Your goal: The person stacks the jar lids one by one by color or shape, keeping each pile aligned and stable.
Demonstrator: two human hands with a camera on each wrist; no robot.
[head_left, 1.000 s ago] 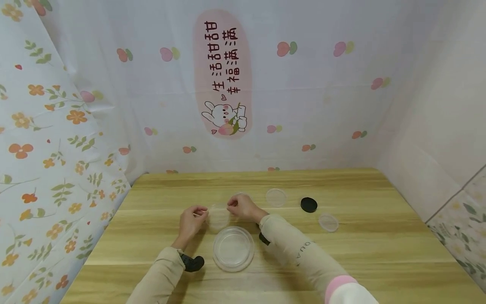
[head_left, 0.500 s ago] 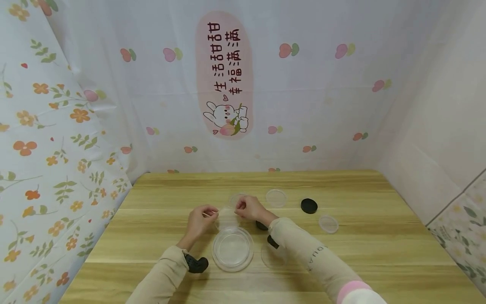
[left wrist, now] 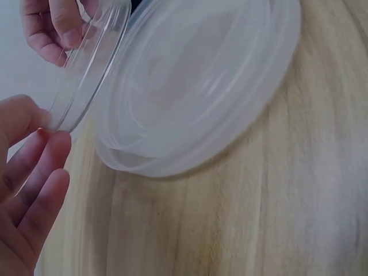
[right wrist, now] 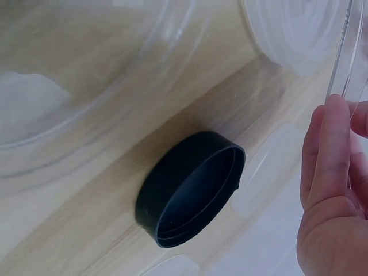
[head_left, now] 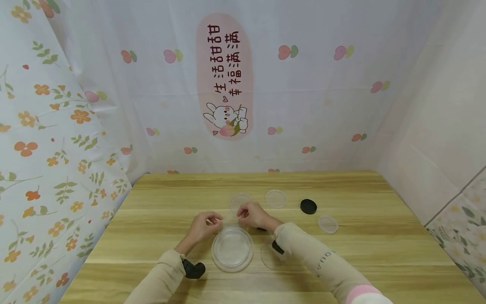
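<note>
A clear round plastic lid (left wrist: 95, 66) is held up on edge between my two hands. My left hand (head_left: 205, 225) pinches one side of its rim between thumb and fingertips. On the opposite side my right hand (head_left: 255, 215) pinches the rim too, with fingers (right wrist: 336, 141) along the edge. Just nearer to me lies a stack of larger clear lids (head_left: 232, 250), which the held lid partly overlaps in the head view. Beneath my right wrist a black cap (right wrist: 190, 190) sits hollow side showing, mostly hidden by the arm in the head view.
More clear lids lie on the wooden table (head_left: 341, 261): one behind my hands (head_left: 239, 200), another at the back (head_left: 276, 198), one to the right (head_left: 328, 224), one partly under my right sleeve (head_left: 268, 257). A second black cap (head_left: 308, 206) lies back right.
Both hands have carried the clear lid rightward and slightly closer to me, to the far edge of the stack. The clear lid behind my hands has become more visible.
</note>
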